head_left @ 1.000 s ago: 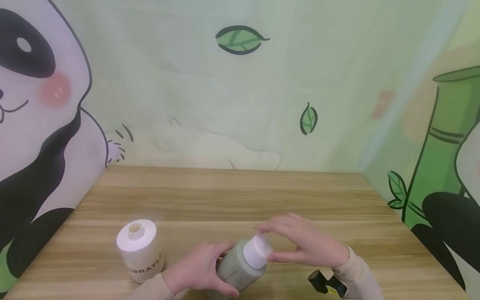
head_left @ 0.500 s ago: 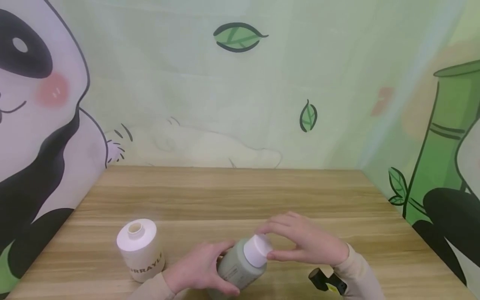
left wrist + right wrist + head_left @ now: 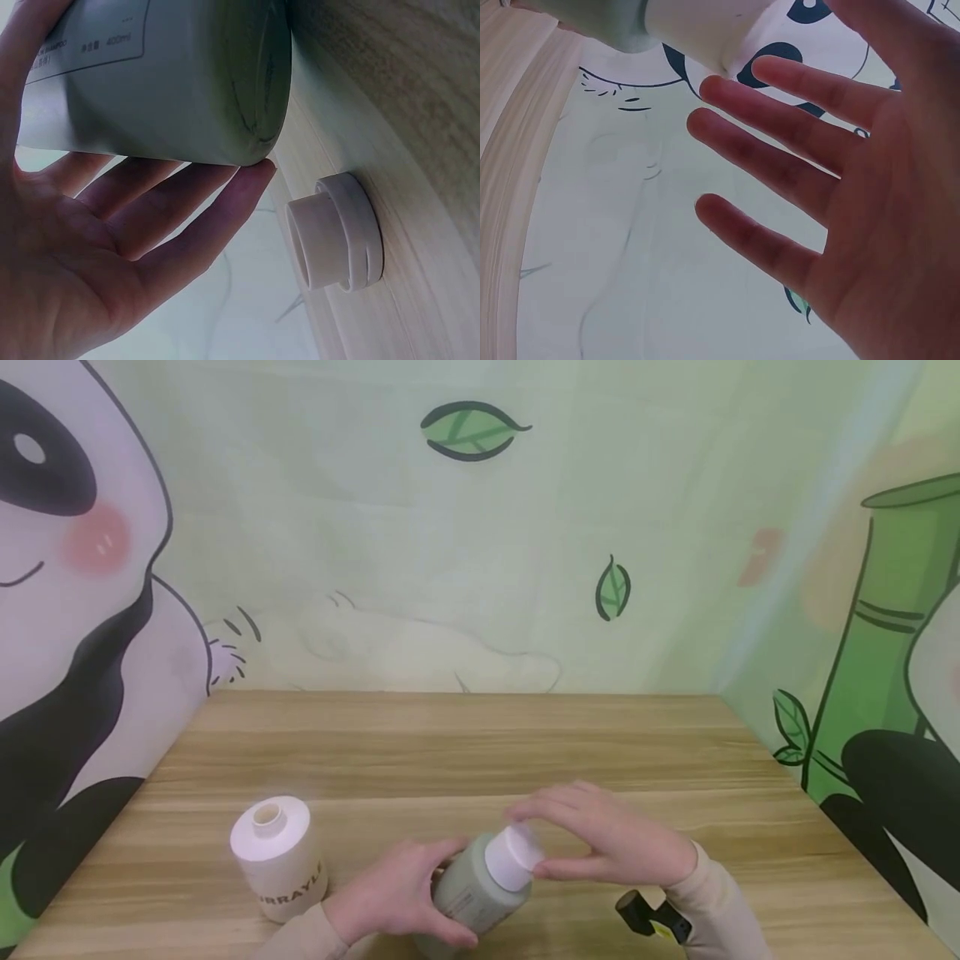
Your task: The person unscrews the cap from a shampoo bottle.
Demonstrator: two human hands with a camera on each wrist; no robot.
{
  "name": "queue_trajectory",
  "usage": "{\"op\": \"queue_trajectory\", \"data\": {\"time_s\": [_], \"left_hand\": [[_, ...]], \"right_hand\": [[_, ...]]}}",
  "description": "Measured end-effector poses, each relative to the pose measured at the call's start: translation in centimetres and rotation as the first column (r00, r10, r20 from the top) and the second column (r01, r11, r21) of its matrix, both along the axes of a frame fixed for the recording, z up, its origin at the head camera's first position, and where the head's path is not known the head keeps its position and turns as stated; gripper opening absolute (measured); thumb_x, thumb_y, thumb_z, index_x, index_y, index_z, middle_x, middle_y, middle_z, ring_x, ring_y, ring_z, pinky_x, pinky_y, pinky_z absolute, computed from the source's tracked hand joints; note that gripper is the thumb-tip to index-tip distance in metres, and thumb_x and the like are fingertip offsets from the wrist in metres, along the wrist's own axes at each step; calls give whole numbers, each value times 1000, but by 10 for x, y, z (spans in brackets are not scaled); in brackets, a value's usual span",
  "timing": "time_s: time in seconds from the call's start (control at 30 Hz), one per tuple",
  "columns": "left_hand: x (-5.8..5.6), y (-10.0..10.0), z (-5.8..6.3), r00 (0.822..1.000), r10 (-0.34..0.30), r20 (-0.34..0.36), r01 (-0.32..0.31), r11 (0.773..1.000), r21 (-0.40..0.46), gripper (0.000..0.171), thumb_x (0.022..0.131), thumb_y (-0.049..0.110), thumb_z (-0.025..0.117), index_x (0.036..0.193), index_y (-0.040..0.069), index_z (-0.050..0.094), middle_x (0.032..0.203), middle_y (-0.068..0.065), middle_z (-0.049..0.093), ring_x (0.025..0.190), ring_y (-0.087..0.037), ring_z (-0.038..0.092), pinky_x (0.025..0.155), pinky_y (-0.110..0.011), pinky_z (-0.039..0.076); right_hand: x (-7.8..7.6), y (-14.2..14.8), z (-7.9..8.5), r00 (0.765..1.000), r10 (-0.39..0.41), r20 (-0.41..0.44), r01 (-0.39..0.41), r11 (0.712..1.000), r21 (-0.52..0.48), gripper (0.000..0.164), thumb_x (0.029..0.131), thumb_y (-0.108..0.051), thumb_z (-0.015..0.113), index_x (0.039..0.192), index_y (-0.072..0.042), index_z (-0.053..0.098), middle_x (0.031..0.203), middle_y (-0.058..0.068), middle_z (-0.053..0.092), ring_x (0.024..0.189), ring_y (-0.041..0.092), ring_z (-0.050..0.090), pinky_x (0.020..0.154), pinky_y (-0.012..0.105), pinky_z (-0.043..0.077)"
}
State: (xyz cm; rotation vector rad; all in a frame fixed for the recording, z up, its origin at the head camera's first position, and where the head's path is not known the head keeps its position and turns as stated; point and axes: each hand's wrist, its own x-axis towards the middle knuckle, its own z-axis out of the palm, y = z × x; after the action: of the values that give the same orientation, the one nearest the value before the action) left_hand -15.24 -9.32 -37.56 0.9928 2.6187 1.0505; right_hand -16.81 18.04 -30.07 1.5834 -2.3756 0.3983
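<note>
My left hand (image 3: 405, 893) grips a grey-green shampoo bottle (image 3: 480, 893) round its body, tilted with its top to the right. In the left wrist view the bottle's base (image 3: 259, 82) is lifted off the table at an angle. A white cap (image 3: 514, 857) sits on the bottle. My right hand (image 3: 607, 835) holds this cap between thumb and fingertips, its fingers (image 3: 772, 165) long and spread in the right wrist view. The thumb's contact is out of that view. A small white collared cap (image 3: 337, 232) stands on the table near the left hand.
A white bottle (image 3: 277, 860) with a bare open neck stands left of my left hand. The wooden table (image 3: 465, 743) runs back to a wall cloth (image 3: 360, 527) printed with pandas and leaves. A black device (image 3: 652, 917) is at the right wrist.
Both hands and the bottle keep nearly the same place. The whole head view has shifted slightly; no grip visibly changes.
</note>
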Motion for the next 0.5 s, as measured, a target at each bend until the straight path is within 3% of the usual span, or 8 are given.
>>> {"op": "queue_trajectory", "data": {"time_s": [0.5], "left_hand": [[0, 0, 0, 1000, -1, 17, 1, 1000, 2, 77, 63, 47, 86, 127, 16, 56, 108, 3, 70, 95, -5, 66, 78, -20, 51]], "right_hand": [[-3, -3, -4, 998, 42, -38, -42, 999, 1, 42, 92, -41, 62, 127, -18, 56, 121, -8, 65, 110, 8, 60, 91, 31, 47]]}}
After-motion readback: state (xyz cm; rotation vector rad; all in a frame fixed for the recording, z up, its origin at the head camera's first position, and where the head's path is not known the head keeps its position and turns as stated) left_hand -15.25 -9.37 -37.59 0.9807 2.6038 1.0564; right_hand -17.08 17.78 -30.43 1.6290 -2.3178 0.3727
